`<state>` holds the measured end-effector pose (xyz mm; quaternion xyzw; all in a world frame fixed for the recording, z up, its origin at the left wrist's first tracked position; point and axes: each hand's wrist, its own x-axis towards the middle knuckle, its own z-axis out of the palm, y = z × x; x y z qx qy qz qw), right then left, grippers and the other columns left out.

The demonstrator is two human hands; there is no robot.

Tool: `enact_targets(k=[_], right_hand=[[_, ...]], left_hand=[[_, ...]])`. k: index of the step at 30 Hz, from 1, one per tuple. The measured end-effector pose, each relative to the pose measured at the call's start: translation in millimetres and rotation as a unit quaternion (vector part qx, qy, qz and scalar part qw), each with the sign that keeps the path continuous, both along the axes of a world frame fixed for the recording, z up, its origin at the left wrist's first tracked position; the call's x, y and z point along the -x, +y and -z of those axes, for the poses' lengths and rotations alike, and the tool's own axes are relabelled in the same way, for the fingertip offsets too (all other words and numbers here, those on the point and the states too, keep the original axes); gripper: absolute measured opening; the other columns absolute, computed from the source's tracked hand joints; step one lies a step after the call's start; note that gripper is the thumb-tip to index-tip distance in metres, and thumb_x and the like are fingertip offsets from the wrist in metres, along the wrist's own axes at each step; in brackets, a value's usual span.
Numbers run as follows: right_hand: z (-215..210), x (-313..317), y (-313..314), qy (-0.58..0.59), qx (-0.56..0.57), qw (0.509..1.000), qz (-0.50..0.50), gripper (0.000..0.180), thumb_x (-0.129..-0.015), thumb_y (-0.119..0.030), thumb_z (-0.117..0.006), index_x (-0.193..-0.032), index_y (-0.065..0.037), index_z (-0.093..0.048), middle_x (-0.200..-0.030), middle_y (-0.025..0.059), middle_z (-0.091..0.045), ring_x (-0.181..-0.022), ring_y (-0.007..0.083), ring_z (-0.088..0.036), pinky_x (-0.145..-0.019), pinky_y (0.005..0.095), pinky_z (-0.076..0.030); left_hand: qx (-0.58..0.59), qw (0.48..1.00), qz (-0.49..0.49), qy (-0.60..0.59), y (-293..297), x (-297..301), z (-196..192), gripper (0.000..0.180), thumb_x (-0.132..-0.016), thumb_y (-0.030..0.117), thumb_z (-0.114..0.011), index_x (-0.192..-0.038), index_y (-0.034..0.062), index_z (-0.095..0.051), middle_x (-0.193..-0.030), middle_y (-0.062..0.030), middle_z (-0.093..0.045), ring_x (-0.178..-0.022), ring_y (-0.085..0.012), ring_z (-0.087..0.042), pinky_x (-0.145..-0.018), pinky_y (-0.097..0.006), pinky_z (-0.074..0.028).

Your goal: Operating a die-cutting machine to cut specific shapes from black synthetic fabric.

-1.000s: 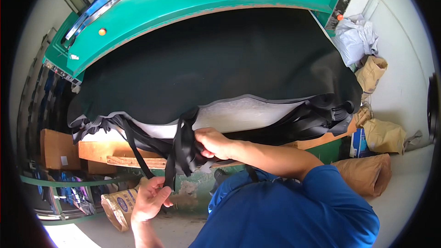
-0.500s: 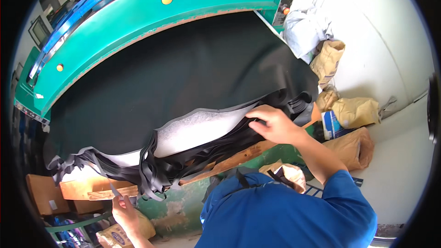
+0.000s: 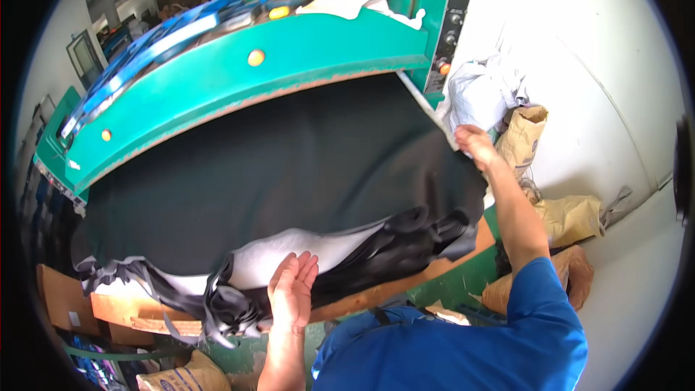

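Since 0.5 s ago, right hand [image 3: 474, 141] moved to black sheet [image 3: 289, 166] far corner, fingers gripping; left hand [image 3: 292, 291] open flat on white underside [image 3: 304, 257]; spreading unfinished, front edge bunched

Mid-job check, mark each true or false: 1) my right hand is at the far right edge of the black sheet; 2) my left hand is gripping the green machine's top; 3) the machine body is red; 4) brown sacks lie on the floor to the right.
1) True: the right hand is at the right edge of the black sheet.
2) False: the left hand lies flat and open on the white layer at the near edge.
3) False: the machine is green.
4) True: brown sacks lie by the wall on the right.
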<state>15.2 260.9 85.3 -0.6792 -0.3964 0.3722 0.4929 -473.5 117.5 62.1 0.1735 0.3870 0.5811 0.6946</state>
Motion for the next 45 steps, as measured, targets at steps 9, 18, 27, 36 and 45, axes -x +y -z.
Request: enact_targets(k=[9,18,27,36,45], right_hand=[[41.1,0.4,58.4,0.107,-0.026,0.993,0.031,0.034,-0.087,-0.026,-0.066,-0.105,0.001,-0.059,-0.097,0.0075,-0.060,-0.084,0.0148,-0.053,-0.071,0.0297,-0.043],[51.1,-22.1,54.0,0.173,0.046,0.977,-0.116,0.050,-0.091,-0.033,-0.064,-0.125,0.000,-0.047,-0.109,0.0050,-0.055,-0.086,0.0115,-0.050,-0.074,0.0278,-0.043],[17.9,-32.4,44.2,0.412,0.180,0.834,-0.319,0.034,-0.088,-0.047,-0.062,-0.093,-0.014,-0.062,-0.075,-0.0037,-0.055,-0.060,0.0068,-0.042,-0.042,0.0229,-0.024],[2.8,-19.2,40.5,0.079,0.045,0.875,-0.475,0.053,-0.079,-0.050,-0.072,-0.093,0.001,-0.067,-0.091,0.0026,-0.063,-0.083,0.0101,-0.055,-0.071,0.0274,-0.045],[4.9,6.3,-59.5,0.639,0.139,0.672,-0.348,0.053,-0.093,-0.045,-0.055,-0.120,0.001,-0.059,-0.114,0.0136,-0.066,-0.097,0.0226,-0.065,-0.088,0.0368,-0.052]], left_hand=[[0.070,0.995,-0.057,-0.036,42.1,-117.3,10.5,0.043,-0.087,0.036,-0.064,-0.117,0.0065,-0.055,-0.115,-0.0100,-0.057,-0.105,-0.0236,-0.054,-0.094,-0.039,-0.045],[0.006,0.995,-0.094,-0.016,75.0,-207.1,-5.7,0.052,-0.086,0.036,-0.061,-0.126,0.0051,-0.053,-0.127,-0.0095,-0.055,-0.116,-0.0270,-0.052,-0.099,-0.042,-0.041],[-0.087,0.994,-0.032,0.063,79.1,-204.9,-0.7,0.059,-0.089,0.044,-0.060,-0.133,0.0061,-0.047,-0.132,-0.0082,-0.053,-0.122,-0.0261,-0.048,-0.104,-0.042,-0.038],[-0.109,0.960,0.029,0.255,84.8,-204.2,25.3,0.069,-0.078,0.044,-0.074,-0.130,0.0053,-0.050,-0.125,-0.0064,-0.057,-0.111,-0.0252,-0.055,-0.096,-0.040,-0.043],[-0.005,0.996,0.090,-0.003,70.6,-218.5,17.9,0.062,-0.081,0.043,-0.072,-0.124,0.0025,-0.054,-0.119,-0.0112,-0.061,-0.102,-0.0283,-0.061,-0.088,-0.044,-0.051]])
